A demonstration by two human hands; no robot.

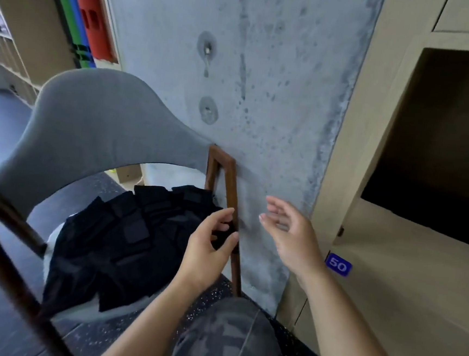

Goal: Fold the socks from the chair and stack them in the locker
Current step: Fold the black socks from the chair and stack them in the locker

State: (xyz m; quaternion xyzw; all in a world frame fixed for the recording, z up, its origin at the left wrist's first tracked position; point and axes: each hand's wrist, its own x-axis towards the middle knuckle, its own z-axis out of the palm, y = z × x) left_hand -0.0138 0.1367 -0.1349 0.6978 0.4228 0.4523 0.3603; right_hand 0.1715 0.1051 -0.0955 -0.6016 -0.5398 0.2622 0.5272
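A grey concrete pillar (277, 96) fills the middle of the view, its right edge met by the tan locker (389, 276) whose open dark compartment (443, 145) is seen at the upper right, above a blue number plate (338, 264). The grey-backed chair (96, 126) is set just beside the pillar, its wooden armrest frame close against the concrete. A heap of black socks (125, 247) is spread over the seat. One small folded black sock (222, 233) is pinched in the grip of the left hand (207, 249) above the heap's right edge. The right hand (290, 234) is held released, fingers relaxed, in open air between armrest and locker.
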